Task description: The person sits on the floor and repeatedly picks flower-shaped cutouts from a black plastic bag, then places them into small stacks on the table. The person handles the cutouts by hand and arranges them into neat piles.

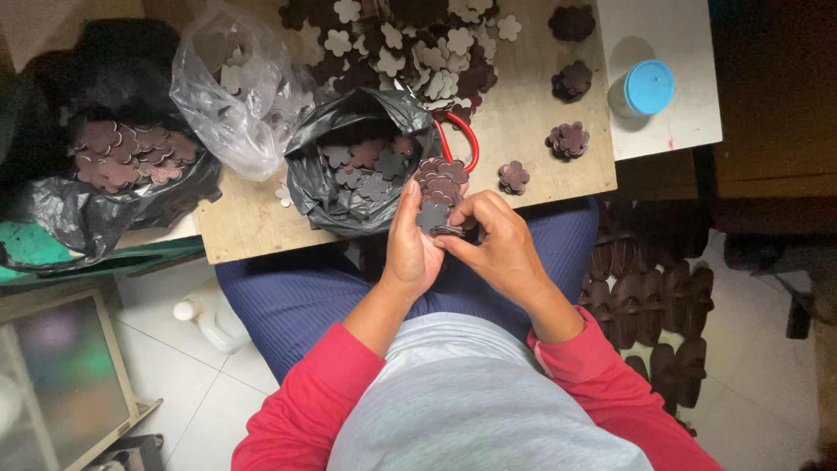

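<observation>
**Flat flower cut-outs stacked between two hands**

A pale wooden worktable fills the upper middle of the frame, strewn with dark and cream pieces. At its near edge sits an open crumpled black plastic bag holding more. Just right of it, at frame centre, is the small stack of dark brown flower-shaped flat cut-outs. They look thin, light and slightly flexible, probably best taken by the edges so the stack does not fan or slip. The left hand cups the stack from below, fingers half curled around it. The right hand pinches the lowest pieces between thumb and fingertips.
</observation>
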Available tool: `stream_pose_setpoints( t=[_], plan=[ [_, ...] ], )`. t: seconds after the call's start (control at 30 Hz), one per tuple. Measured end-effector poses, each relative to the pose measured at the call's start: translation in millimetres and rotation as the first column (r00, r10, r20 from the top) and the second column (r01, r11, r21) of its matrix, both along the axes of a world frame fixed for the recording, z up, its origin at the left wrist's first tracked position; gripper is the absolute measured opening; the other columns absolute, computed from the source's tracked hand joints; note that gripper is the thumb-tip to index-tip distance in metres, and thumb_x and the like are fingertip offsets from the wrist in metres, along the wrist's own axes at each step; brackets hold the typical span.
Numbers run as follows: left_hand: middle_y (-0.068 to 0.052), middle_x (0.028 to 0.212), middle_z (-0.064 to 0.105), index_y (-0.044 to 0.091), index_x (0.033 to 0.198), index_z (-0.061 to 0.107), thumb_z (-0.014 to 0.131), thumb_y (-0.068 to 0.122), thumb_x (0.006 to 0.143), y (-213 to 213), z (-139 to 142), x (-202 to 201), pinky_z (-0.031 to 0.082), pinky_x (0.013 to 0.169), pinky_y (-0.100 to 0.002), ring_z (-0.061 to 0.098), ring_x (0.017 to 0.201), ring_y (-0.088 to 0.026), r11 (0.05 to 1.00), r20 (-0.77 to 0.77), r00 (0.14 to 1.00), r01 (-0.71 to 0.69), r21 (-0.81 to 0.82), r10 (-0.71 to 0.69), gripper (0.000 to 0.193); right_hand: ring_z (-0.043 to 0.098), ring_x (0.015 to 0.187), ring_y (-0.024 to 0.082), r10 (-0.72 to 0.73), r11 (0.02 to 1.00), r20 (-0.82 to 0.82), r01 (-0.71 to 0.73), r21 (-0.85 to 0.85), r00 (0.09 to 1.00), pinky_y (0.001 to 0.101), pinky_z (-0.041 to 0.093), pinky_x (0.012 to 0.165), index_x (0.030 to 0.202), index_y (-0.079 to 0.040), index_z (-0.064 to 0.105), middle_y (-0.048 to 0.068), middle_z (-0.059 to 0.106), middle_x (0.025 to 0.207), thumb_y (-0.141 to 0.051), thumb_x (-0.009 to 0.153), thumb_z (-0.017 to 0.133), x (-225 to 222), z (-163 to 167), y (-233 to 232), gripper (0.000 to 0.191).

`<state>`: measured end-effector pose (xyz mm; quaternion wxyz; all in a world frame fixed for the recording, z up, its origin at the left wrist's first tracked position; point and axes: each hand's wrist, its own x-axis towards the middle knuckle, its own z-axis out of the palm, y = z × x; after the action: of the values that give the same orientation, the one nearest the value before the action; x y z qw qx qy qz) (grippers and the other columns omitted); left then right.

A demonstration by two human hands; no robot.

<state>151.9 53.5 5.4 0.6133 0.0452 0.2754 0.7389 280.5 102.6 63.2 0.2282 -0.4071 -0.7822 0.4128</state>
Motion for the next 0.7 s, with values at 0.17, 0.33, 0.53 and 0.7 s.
stream_pose_setpoints(
  t=[0.17, 0.33, 0.53, 0.7],
  plan=[
    [-0.014, 0.138, 0.060, 0.003, 0.145, 0.048, 0.037, 0.037, 0.112, 2.0, -1.2, -4.6, 0.050, 0.110, -0.042, 0.059, 0.130, -0.027, 0.999, 0.075, 0.997, -0.032, 0.005, 0.032, 0.048, 0.059, 0.078, 0.004, -0.125, 0.968, -0.225, 0.069, -0.242, 0.966, 0.0204, 0.047, 0.064, 0.104, -0.004, 0.059, 0.000, 0.068, 0.094, -0.001, 0.079, 0.087, 20.2, -20.1, 12.9, 0.038],
    [-0.013, 0.137, 0.060, 0.007, 0.142, 0.048, 0.047, 0.027, 0.108, -2.5, -2.8, -11.7, 0.052, 0.108, -0.045, 0.060, 0.129, -0.026, 0.997, 0.058, 0.998, -0.032, -0.072, 0.036, 0.039, 0.066, 0.085, 0.006, -0.364, 0.909, -0.348, 0.248, -0.335, 0.864, 0.0188, 0.054, 0.075, 0.112, -0.004, 0.056, 0.003, 0.068, 0.096, 0.003, 0.084, 0.083, 50.9, -45.6, 63.5, 0.040],
    [-0.011, 0.131, 0.063, 0.008, 0.138, 0.051, 0.052, 0.017, 0.108, -2.0, -6.1, -7.7, 0.055, 0.106, -0.043, 0.064, 0.122, -0.022, 0.992, 0.002, 0.999, -0.039, -0.121, 0.039, 0.032, 0.060, 0.083, 0.011, -0.360, 0.900, -0.116, 0.312, -0.306, 0.926, 0.0229, 0.050, 0.071, 0.120, -0.003, 0.060, 0.007, 0.066, 0.098, -0.001, 0.086, 0.084, 55.5, -52.2, 77.4, 0.042],
    [-0.007, 0.127, 0.065, 0.008, 0.136, 0.054, 0.053, 0.018, 0.108, -1.7, -7.6, -4.4, 0.056, 0.103, -0.040, 0.065, 0.113, -0.015, 0.991, -0.087, 0.995, -0.056, -0.118, 0.046, 0.030, 0.064, 0.108, 0.028, -0.284, 0.906, 0.057, 0.249, 0.342, 0.957, 0.0392, 0.054, 0.084, 0.124, -0.008, 0.066, 0.012, 0.066, 0.126, -0.014, 0.087, 0.085, 30.8, -28.9, 47.1, 0.043]
  ],
)
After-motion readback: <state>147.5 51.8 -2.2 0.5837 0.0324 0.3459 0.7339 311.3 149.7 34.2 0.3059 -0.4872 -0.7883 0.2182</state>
